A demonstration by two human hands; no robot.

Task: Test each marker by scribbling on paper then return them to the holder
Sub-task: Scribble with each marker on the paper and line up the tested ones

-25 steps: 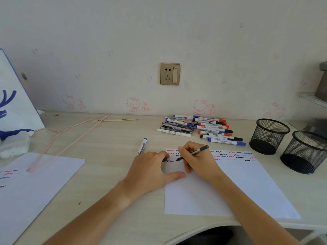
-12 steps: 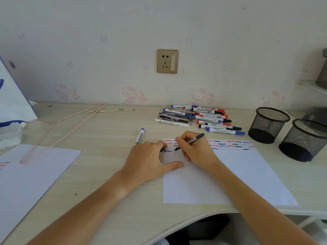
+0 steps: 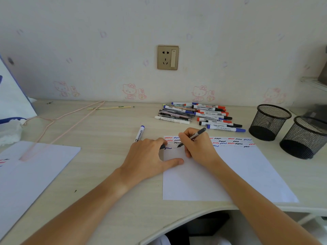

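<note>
1. Your right hand pinches a grey pen just right of the frame's centre, its tip down on the white sheet of paper among the red, blue and black squiggles along the sheet's top edge.
2. Your left hand lies at centre frame, thumb stretched flat on the paper's left edge, fingers curled round a dark cap that peeps out at the fingertips.
3. A blue-capped marker lies on the desk just above that hand.
4. The pile of markers sits above the paper, near the wall.
5. Two black mesh holders stand at the right edge of the frame, well apart from the pile.
6. A second sheet lies at lower left.
</note>
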